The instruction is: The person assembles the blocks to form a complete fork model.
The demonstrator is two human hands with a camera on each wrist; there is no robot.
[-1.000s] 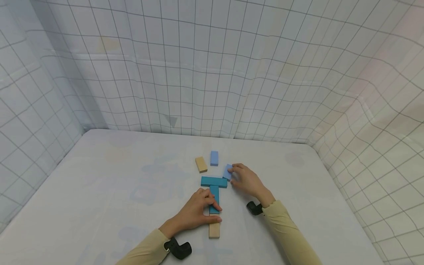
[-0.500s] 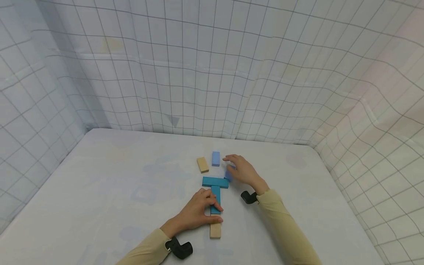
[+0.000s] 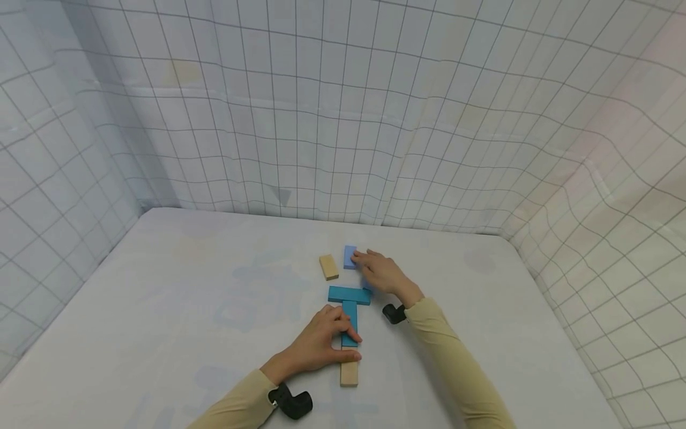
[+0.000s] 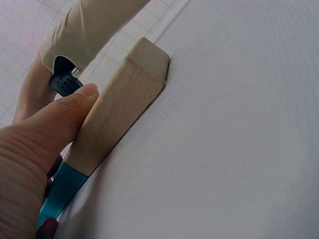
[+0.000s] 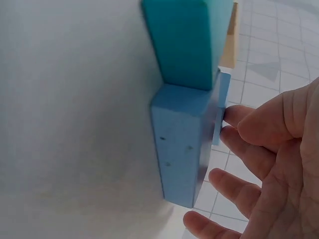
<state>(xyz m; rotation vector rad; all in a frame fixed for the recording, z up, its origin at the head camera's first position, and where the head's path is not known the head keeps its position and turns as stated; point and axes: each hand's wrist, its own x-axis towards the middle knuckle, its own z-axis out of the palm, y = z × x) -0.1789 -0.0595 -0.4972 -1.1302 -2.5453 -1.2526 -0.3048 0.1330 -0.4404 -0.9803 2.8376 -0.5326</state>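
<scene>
My left hand (image 3: pixel 316 342) rests over the upright teal block (image 3: pixel 350 313) and the wooden block (image 3: pixel 349 376) set end to end with it. In the left wrist view, its thumb lies on the wooden block. Across the far end of the upright lies a teal crosspiece (image 3: pixel 348 295). My right hand (image 3: pixel 383 274) reaches forward, its fingertips touching the far light-blue block (image 3: pixel 348 262). Beneath that hand, a near light-blue block (image 5: pixel 179 149) touches the crosspiece's end and is mostly hidden in the head view.
A tan block (image 3: pixel 329 267) lies slightly askew, left of the far light-blue block. All blocks lie on a white-covered table (image 3: pixel 214 268). Grid-patterned white cloth (image 3: pixel 332 107) hangs behind and along both sides.
My right hand has left the near light-blue block and moved up and left to the far one. The left hand stays put. The view has shifted slightly.
</scene>
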